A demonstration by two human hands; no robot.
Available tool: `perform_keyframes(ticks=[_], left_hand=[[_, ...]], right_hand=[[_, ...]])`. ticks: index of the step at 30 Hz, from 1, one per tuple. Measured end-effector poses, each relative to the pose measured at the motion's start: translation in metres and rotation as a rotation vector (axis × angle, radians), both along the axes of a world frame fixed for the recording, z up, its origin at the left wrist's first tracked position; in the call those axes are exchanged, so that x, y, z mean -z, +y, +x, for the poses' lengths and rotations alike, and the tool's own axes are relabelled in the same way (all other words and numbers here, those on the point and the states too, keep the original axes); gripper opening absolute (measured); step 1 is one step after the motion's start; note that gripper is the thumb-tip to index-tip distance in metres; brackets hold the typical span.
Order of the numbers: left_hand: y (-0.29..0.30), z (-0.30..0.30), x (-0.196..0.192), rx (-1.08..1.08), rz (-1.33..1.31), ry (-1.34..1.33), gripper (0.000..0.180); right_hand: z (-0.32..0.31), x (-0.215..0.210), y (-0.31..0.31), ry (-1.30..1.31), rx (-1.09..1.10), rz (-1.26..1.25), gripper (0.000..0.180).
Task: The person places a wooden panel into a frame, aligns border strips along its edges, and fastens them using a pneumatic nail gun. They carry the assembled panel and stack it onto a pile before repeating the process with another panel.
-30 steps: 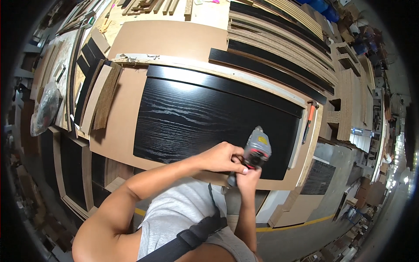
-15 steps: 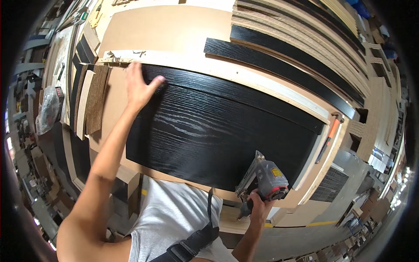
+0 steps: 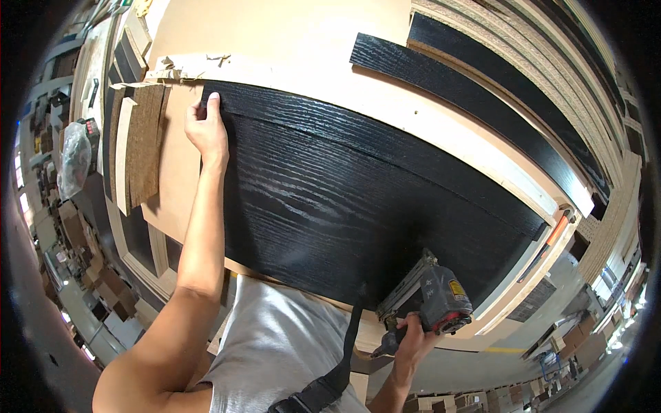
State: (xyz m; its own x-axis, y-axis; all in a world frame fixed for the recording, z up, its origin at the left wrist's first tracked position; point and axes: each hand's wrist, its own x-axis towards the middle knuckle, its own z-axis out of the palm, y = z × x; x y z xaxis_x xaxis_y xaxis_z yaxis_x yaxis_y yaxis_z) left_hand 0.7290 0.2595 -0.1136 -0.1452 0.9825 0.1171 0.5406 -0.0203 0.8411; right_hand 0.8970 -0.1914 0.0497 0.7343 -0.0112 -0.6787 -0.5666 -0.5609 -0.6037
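Note:
A wide black wood-grain panel (image 3: 310, 199) lies flat on the bench in front of me. Along its far edge runs a narrow black strip (image 3: 330, 120). My left hand (image 3: 208, 134) is at the far left corner, its thumb on top of the strip's end and its fingers curled against the end; the fingertips are partly hidden. Low on the right, my right hand (image 3: 412, 341) is wrapped around the handle of a grey nail gun (image 3: 441, 296). The gun's nose rests over or just above the panel's near right part; I cannot tell whether it touches.
Pale wooden rails (image 3: 441, 131) border the panel's far side. Black strips (image 3: 454, 86) and stacked boards (image 3: 551, 69) lie at far right. An orange-handled hammer (image 3: 555, 233) lies beside the right edge. Board offcuts (image 3: 143, 148) stand at left, near a clear plastic bag (image 3: 74, 162).
My left hand has gone from spread open over the corner to closing on the strip's end. The nail gun remains in my right hand, and the whole view has shifted slightly.

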Motion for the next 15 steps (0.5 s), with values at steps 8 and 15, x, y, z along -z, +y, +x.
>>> perform_keyframes(ticks=[8,15], left_hand=[[-0.004,0.006,0.003,0.019,-0.001,-0.143,0.029],[0.0,-0.003,0.003,-0.013,0.029,-0.197,0.031]], right_hand=[[-0.009,0.003,0.013,-0.141,0.006,-0.055,0.018],[-0.015,0.018,-0.002,-0.169,-0.047,-0.035,0.021]])
